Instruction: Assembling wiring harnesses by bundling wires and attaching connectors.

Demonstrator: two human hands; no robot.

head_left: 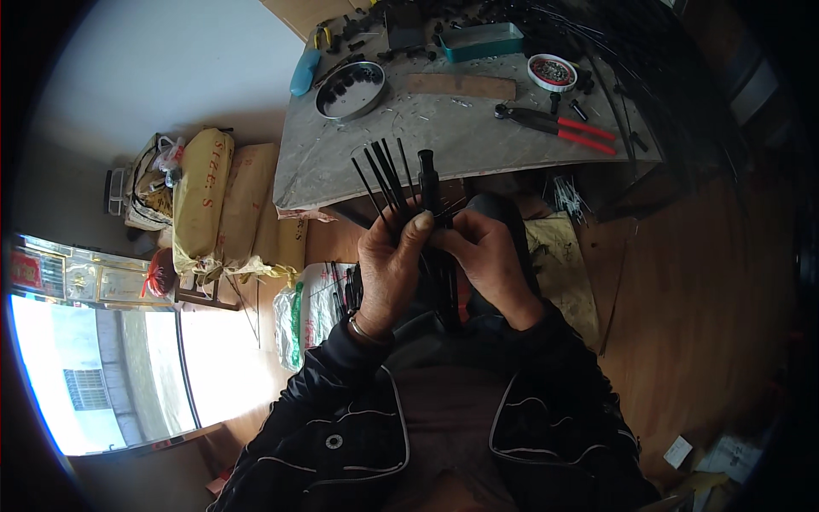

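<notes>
In front of my lap, my left hand (394,252) is closed round a bundle of thin black rods (386,177) that fan upward past the fingers. Among them stands a thicker black shaft (428,177) with a flared top, so the whole looks like an umbrella frame; its lower part runs down toward my lap. My left thumb presses against the shaft. Close beside it, my right hand (488,256) pinches at the bundle's right side with thumb and fingers together. What lies between those fingertips is too small to make out.
Ahead stands a grey worktable (299,171) holding red-handled pliers (563,128), a round metal dish (350,92), a small round tray (552,73), a teal tray (482,43) and a flat wooden strip (461,85). Sacks (205,200) stand at left. Black rods (589,30) crowd the far right corner.
</notes>
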